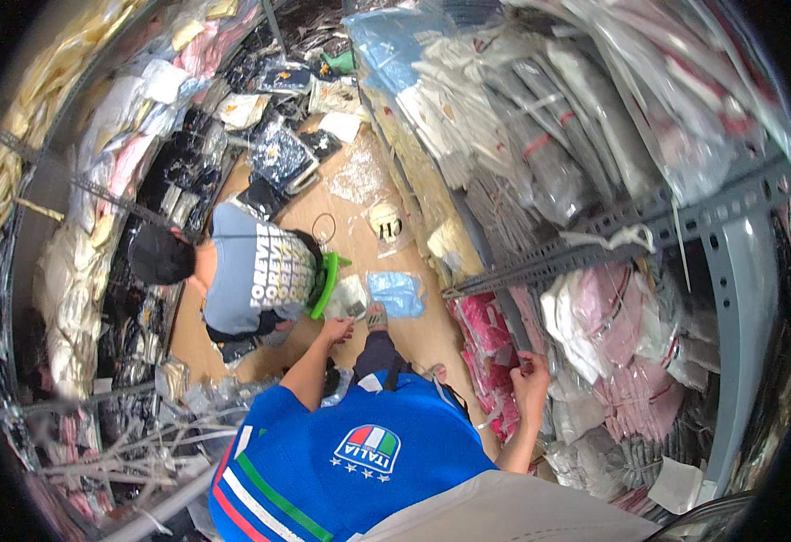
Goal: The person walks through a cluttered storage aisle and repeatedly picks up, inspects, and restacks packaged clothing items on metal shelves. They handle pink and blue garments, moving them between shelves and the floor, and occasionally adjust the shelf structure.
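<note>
My left hand (336, 331) is low in front of me, its fingers loosely apart. Nothing shows in it. Just beyond it lies a clear plastic packet (350, 298) with something dark at its edge. A light blue bagged garment (395, 294) lies on the floor to the right of that packet. My right hand (531, 378) is raised beside the right-hand shelf, with fingers curled in and thumb close to them. Whatever they may hold is too small to make out. Bright pink bagged clothes (484, 348) are just left of it, and pale pink ones (608, 325) are farther right.
A co-worker in a cap and grey-blue T-shirt (242, 262) is low down at the left, beside a green plastic stool (326, 285). Grey metal shelving (730, 316) packed with bagged garments lines both sides. Dark bagged clothes (282, 158) and a yellow packet (384, 226) lie ahead on the wooden floor.
</note>
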Tool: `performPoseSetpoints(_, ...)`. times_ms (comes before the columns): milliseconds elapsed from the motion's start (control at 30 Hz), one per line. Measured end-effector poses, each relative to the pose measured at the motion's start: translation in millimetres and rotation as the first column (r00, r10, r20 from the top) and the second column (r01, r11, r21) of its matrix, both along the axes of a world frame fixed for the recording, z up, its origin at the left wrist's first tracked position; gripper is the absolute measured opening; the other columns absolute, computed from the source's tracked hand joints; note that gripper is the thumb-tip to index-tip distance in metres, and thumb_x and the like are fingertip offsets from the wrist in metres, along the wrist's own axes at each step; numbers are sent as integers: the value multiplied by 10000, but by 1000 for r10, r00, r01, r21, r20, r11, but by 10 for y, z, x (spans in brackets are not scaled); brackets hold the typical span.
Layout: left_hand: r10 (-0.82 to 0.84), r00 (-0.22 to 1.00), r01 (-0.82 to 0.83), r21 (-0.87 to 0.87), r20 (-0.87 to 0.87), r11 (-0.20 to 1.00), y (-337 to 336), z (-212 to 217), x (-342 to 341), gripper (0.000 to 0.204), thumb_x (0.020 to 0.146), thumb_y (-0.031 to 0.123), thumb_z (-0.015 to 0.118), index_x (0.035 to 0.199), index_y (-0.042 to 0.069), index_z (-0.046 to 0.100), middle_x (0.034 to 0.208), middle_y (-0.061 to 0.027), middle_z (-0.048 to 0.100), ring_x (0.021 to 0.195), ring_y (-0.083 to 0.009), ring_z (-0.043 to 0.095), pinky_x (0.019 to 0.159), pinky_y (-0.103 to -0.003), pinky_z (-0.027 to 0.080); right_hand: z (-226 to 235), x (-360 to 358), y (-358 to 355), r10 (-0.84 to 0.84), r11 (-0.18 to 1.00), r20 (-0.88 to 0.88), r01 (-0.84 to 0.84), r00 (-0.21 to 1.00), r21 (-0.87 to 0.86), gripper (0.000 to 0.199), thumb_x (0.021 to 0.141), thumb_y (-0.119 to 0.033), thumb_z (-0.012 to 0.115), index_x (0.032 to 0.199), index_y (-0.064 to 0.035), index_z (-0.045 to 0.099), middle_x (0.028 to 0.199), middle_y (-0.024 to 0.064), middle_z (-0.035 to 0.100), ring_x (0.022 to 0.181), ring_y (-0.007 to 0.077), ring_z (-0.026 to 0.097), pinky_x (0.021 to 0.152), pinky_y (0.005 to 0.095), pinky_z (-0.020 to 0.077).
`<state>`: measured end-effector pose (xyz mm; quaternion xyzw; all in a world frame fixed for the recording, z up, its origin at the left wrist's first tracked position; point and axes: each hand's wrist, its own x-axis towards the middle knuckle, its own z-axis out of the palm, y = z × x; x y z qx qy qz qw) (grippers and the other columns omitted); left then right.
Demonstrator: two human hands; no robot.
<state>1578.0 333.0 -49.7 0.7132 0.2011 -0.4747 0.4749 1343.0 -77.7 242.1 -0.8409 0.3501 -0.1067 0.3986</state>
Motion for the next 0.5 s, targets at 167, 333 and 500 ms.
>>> performPoseSetpoints(167, -20, 1000, 20, 25, 3, 999, -93, -154, -756, 364, 895, 448, 616, 919, 85, 629, 778, -11, 625, 620, -124, 587, 530, -298, 423, -6, -490, -77, 45, 996, 27, -47, 999, 76, 312, 698, 60, 595, 998, -2, 659, 905, 98, 570, 719, 168, 570, 683, 293, 480)
performPoseSetpoints(333, 22, 1000, -22, -35, -12, 999, -224, 100, -1176, 345, 901, 435, 615, 886, 91, 616, 727, 15, 590, 579, -102, 560, 497, -282, 403, -381, -1073, -260, 141, 987, -34, -138, 989, 85, 309, 695, 62, 622, 992, -14, 662, 887, 83, 554, 726, 169, 562, 683, 290, 479)
performPoseSetpoints(500, 34, 999, -34, -10, 33, 999, -53, -103, -1647, 349, 897, 441, 617, 909, 93, 628, 717, 18, 590, 553, -99, 540, 484, -280, 387, -254, -1346, -393, 137, 985, 25, -139, 990, 101, 300, 692, 45, 648, 984, -21, 663, 867, 87, 552, 734, 185, 561, 682, 309, 478)
